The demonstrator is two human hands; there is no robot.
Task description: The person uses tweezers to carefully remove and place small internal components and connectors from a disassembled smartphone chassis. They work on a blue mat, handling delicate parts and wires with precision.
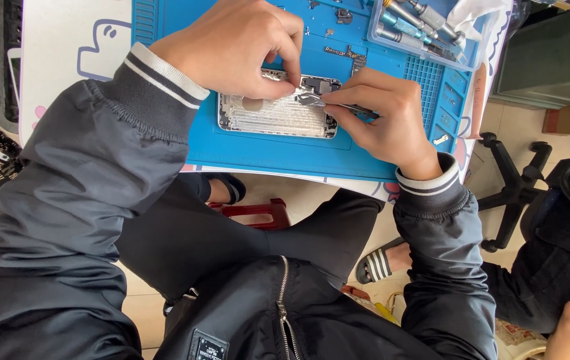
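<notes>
In the head view, the left hand (235, 47) lay over the top edge of an opened phone housing (277, 115), its fingertips pinched down together on a small metal part (312, 99) at the housing's upper right corner. The right hand (382, 117) came in from three o'clock, thumb and fingers closed tight around thin tweezers (355, 107) whose tips met that same small part (the exact contact was too small to make out). The housing sat silver and ribbed inside, flat near the middle of a blue work mat (278, 153), with the mat resting on a white table (65, 60).

At one o'clock from the housing, a clear tray (432, 53) held several screwdrivers (408, 30). Small loose parts (348, 57) lay on the mat at twelve o'clock, between housing and tray. Both arms wore dark jacket sleeves with striped cuffs. At four o'clock, well apart from the mat, stood the black base of an office chair (515, 187), and another person's dark sleeve (565, 267) showed at the lower right
</notes>
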